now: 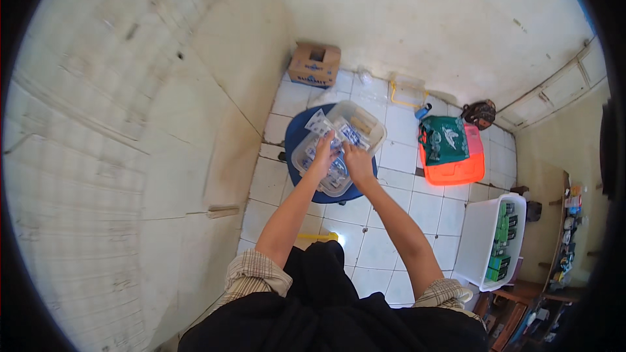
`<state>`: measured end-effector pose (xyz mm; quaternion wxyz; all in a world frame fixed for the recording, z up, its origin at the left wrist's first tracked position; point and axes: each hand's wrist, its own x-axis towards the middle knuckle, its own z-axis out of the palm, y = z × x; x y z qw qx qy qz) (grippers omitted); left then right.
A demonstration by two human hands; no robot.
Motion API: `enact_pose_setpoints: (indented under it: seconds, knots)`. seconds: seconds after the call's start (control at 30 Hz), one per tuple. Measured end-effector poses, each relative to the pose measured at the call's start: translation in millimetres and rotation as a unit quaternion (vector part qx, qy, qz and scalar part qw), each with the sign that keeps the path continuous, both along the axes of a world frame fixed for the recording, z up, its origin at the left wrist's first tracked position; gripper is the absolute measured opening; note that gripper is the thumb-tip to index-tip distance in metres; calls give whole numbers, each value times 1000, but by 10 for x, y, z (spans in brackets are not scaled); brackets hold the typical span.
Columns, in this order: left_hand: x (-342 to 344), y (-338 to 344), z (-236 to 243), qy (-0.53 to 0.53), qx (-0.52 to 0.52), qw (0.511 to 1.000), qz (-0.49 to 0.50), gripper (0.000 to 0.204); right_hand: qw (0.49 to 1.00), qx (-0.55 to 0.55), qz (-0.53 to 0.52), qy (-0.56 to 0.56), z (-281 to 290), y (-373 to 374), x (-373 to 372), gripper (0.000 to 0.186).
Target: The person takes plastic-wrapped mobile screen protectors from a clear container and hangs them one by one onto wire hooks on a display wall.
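Two clear plastic tubs sit on a blue seat (297, 127) in front of me. The nearer tub (336, 190) holds several blue-and-white packets. Behind it and to the right, the farther tub (378, 132) holds more packets (352, 133) and a yellowish item. My left hand (325, 151) is closed over the nearer tub on a clear packet with blue-and-white print (319, 122), which sticks up past the fingers. Close beside it, my right hand (356, 160) has its fingers curled together near the rims of both tubs. Whatever its fingertips pinch is hidden.
A cardboard box (314, 65) stands by the far wall. To the right are an orange container (456, 173) with a green bag (447, 140) on it, and a white bin (476, 241) of green boxes. A yellow object (318, 237) lies near my feet.
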<state>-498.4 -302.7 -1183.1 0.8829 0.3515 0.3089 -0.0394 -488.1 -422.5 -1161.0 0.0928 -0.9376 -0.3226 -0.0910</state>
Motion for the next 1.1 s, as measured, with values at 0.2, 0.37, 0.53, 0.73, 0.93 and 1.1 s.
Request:
enact_pose_setpoints:
  seconds: [0.2, 0.37, 0.53, 0.73, 0.93, 1.1]
  knots:
    - [-669, 461, 1761, -42, 115, 985, 125, 33, 984, 117, 116, -66, 1994, 404, -596, 36]
    - [-1303, 846, 3583, -123, 204, 952, 190, 24, 948, 291, 126, -11, 3958, 674, -816, 39]
    - [-2041, 965, 5194, -146, 393, 890, 181, 34, 807, 462, 291, 226, 5391, 1077, -846, 43]
    - [-2980, 839, 6422, -225, 484, 801, 271, 70, 583, 539, 448, 411, 6443, 1485, -1582, 44]
    - [-3899, 545, 6881, -256, 547, 661, 446, 84, 535, 464, 564, 425, 6996, 1730, -2494, 29]
    - [-4725, 457, 7180, -209, 649, 460, 568, 80, 456, 456, 701, 304, 7494, 1809, -3386, 26]
